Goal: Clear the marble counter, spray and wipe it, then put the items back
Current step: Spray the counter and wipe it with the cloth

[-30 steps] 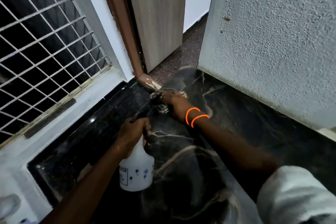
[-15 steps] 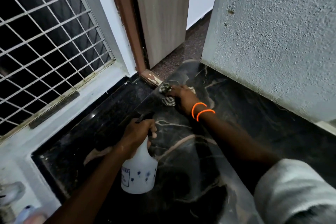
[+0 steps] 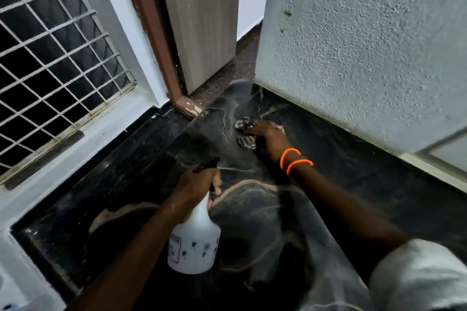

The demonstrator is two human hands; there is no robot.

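The black marble counter (image 3: 353, 184) with pale veins fills the lower middle of the head view. My left hand (image 3: 197, 182) grips the neck of a white spray bottle (image 3: 194, 242) with a black trigger head, held just above the counter. My right hand (image 3: 267, 139), two orange bands on its wrist, presses a black-and-white patterned cloth (image 3: 245, 134) flat on the marble near the far end. A faint mist hangs over the marble just beyond the cloth.
A rough pale wall (image 3: 366, 45) borders the counter on the right. A wooden door (image 3: 199, 20) and brown frame (image 3: 149, 33) stand beyond the far end. A barred window (image 3: 50, 65) with a white sill lies to the left, above a lower black ledge (image 3: 113, 171).
My right hand has slid the cloth to the right along the far end of the counter. My left hand with the bottle has stayed nearly in place.
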